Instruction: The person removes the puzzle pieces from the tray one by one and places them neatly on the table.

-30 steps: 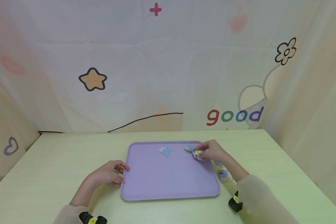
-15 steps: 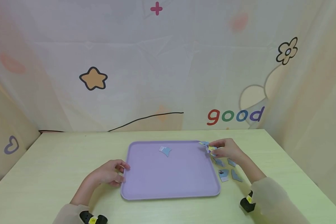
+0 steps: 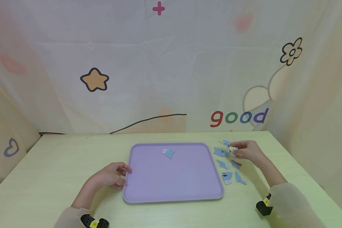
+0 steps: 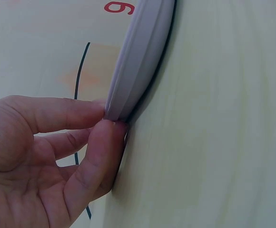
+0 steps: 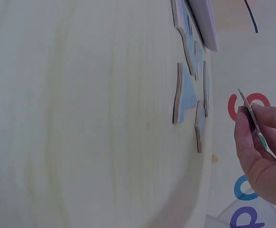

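My right hand (image 3: 249, 152) pinches a blue-and-yellow puzzle piece (image 3: 226, 143) between thumb and fingers, raised above the table to the right of the tray; whether it is one piece or joined pieces I cannot tell. Edge-on in the right wrist view, the held puzzle piece (image 5: 250, 113) looks thin. My left hand (image 3: 112, 176) holds the left rim of the lilac tray (image 3: 171, 186), and in the left wrist view thumb and finger meet at the tray's rim (image 4: 138, 61). Near the tray's far edge lies one light-blue puzzle piece (image 3: 168, 154).
Several loose blue puzzle pieces lie on the table right of the tray, among them a piece with a white edge (image 3: 227, 178), a narrow piece (image 3: 240, 178) and a piece by the held one (image 3: 220, 152). A printed curtain (image 3: 136, 79) hangs behind the table (image 3: 74, 152).
My right hand has carried the puzzle piece from above the tray's far right corner rightwards, past the rim. The loose pieces beneath it have come into sight. My left hand stays at the rim.
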Tool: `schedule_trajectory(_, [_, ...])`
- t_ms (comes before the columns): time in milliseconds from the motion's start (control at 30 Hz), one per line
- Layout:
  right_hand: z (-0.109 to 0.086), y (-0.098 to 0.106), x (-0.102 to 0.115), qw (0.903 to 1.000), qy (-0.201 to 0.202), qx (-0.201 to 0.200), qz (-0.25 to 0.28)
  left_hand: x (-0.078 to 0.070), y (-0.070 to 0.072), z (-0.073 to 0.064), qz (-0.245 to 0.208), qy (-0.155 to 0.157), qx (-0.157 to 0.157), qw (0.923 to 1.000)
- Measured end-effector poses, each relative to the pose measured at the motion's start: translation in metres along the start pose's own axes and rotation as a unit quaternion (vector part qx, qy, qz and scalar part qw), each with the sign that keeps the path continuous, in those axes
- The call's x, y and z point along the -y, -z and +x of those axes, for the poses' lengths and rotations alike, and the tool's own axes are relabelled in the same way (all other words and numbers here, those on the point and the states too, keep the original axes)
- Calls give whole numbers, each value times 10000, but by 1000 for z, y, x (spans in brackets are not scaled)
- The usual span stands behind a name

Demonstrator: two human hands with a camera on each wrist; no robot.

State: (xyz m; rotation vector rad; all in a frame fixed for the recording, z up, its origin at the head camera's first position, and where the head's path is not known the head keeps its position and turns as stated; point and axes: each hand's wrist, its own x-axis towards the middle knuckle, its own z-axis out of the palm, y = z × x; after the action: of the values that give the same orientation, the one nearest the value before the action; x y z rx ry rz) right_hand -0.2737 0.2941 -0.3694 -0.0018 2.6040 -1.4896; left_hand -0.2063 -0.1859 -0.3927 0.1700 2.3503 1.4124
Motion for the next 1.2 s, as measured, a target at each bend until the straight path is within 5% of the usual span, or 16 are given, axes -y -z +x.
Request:
schedule_trajectory(333, [2, 13, -15, 9991, -351, -164, 148, 0, 0, -1, -10, -91, 50, 9999])
schedule_trajectory(1200, [6, 10, -20, 9938, -586, -309, -888, 4, 0, 2, -50, -82, 59, 9999])
